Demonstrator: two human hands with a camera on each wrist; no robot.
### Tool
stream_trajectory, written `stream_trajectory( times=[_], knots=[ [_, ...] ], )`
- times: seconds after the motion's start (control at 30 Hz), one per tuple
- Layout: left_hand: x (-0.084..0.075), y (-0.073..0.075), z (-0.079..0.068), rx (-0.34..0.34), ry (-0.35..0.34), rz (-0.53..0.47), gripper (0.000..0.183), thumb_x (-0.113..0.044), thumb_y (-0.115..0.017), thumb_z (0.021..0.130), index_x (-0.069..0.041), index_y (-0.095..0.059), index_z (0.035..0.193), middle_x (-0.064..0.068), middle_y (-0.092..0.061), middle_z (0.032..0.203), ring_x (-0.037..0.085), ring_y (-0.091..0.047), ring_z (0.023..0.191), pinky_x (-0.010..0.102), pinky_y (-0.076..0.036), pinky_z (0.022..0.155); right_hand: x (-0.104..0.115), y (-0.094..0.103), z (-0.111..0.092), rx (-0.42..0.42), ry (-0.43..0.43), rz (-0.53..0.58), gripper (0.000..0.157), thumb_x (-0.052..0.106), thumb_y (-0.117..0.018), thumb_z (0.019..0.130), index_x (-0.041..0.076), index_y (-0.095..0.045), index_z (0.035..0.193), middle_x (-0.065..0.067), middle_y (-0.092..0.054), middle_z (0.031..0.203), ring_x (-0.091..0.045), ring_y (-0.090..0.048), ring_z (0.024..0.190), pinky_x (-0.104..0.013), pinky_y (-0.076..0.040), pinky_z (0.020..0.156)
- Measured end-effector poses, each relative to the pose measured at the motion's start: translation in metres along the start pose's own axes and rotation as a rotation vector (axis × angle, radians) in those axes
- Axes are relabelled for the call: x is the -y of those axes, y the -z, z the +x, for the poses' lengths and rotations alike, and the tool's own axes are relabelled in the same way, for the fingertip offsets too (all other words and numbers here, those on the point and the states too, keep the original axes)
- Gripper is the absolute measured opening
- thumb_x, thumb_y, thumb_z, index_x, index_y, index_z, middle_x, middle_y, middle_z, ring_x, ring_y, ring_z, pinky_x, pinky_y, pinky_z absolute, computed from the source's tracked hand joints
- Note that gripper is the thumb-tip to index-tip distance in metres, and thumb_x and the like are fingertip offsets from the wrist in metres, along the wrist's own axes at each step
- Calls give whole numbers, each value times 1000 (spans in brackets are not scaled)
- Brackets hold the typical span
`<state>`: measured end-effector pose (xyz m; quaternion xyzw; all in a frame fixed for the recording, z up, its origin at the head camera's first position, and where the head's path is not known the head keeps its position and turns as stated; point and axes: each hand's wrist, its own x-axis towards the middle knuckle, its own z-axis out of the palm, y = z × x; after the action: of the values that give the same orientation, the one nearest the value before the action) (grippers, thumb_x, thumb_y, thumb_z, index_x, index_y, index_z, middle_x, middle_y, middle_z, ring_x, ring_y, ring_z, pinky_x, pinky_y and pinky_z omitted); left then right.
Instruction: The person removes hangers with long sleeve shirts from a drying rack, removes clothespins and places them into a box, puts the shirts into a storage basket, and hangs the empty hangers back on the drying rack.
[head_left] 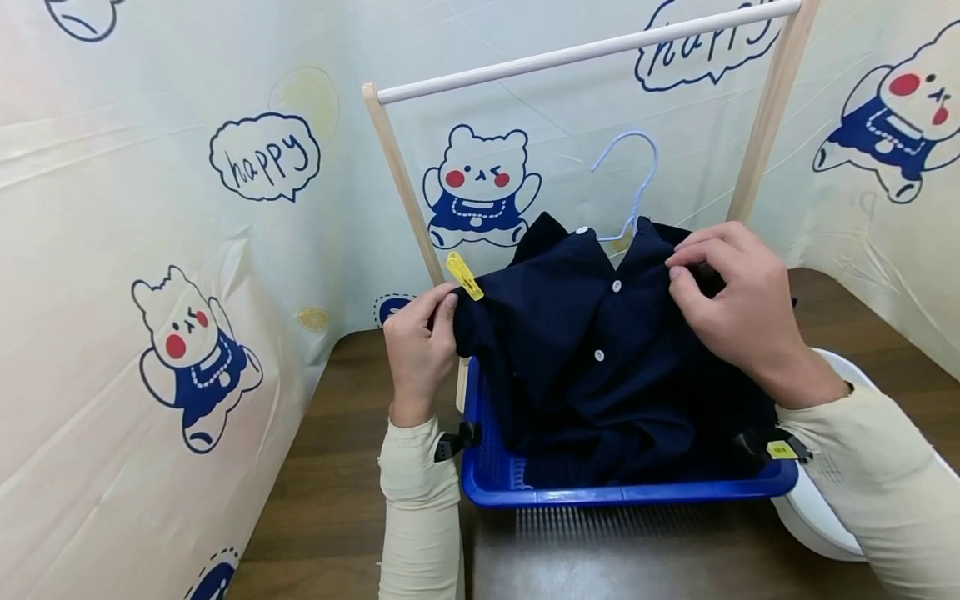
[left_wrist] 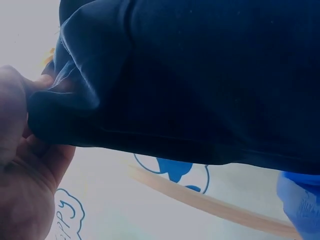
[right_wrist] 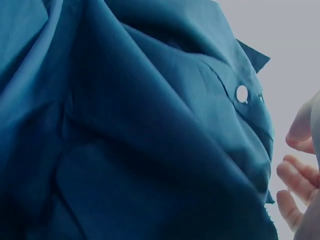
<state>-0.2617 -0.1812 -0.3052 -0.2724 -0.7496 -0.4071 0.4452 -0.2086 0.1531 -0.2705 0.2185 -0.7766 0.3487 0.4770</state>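
Dark shirt (head_left: 555, 400) on its hanger (head_left: 656, 157): one side pinched, the other free

The left hand (head_left: 423, 342) pinched a fold of the shirt's outer edge between thumb and fingers, just beside a yellow clothespin (head_left: 466, 277) at the shoulder. The right hand (head_left: 742, 304) seemed to hold nothing: its fingers curved loosely near the other shoulder, and the right wrist view showed a gap between them and the cloth. The hands stood well apart, the shirt between them, its white buttons (head_left: 599, 355) in sight and its lower part inside a blue basket (head_left: 630, 495). The hanger's hook rose from the collar, clear of the rack's bar (head_left: 585, 52). A white basin (head_left: 817, 521) stood beside the basket.

The step in hand looked like evening the shoulders on the hanger. The next move seemed to call for a firm right-hand hold on the loose shoulder, with the left side taut.
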Motion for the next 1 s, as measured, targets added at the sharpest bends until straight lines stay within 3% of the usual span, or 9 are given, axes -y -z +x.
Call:
stream_trajectory(
  times=[0.27,0.53,1.0],
  knots=[
    [-3,-5,0,-12,11,-18,13,-7,-66,98,2,-76,100,11,-75,97,24,-72,88,41,-56,76,6,-13,4,3,59,75,8,1,-65,85,-1,-73,84,-12,-68,93,-18,-56,81,-19,-41,76],
    [-5,-4,0,-21,17,-3,13,-8,-67,98,2,-76,99,11,-75,96,24,-72,88,40,-56,77,23,-32,17,18,48,172,9,0,-65,87,1,-73,87,-6,-67,92,-12,-55,75,-20,-45,69],
    [-5,-4,1,-20,-4,-22,13,-8,-67,98,1,-76,99,10,-75,96,23,-72,87,40,-57,75,42,-59,31,132,131,187,8,1,-65,88,2,-73,89,-6,-66,92,-15,-55,76,-25,-44,64]
  ],
)
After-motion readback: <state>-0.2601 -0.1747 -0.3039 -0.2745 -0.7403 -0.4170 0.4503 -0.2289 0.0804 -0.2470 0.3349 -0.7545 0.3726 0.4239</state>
